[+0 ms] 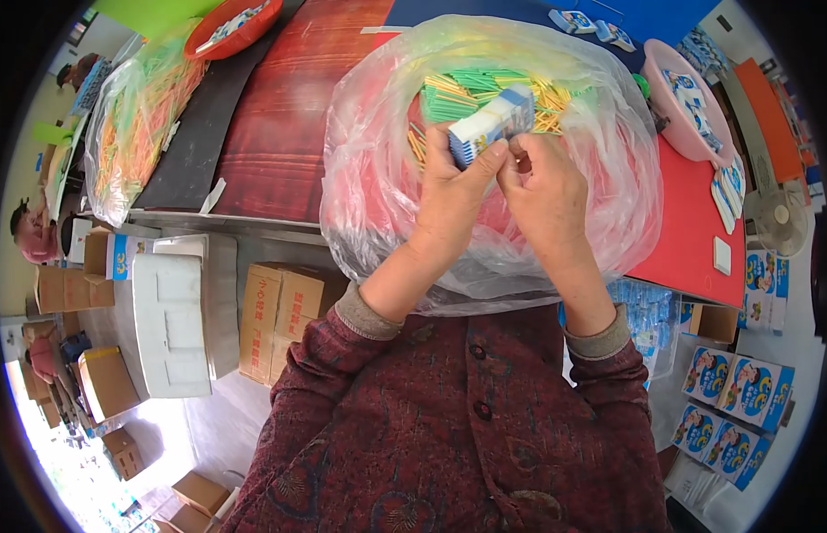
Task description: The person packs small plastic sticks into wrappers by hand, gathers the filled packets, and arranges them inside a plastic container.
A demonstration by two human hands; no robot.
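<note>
A stack of small blue-and-white packets point(492, 124) is held above an open clear plastic bag point(369, 151). My left hand point(456, 182) grips the stack at its lower left end, thumb on the near side. Beside it my right hand point(548, 186) has its thumb and fingers pinched together at the stack's right edge; what they pinch, if anything, is too small to tell. Inside the bag, under and behind the stack, lie green sticks point(471, 84) and yellow sticks point(553, 102), many in bundles.
A pink basin point(689, 107) with packets stands at right, a red bowl point(231, 31) at upper left. Another bag of sticks point(143, 124) lies left. White packets point(729, 191) and a small white box point(722, 256) lie right. Cartons point(276, 320) stand below the table's edge.
</note>
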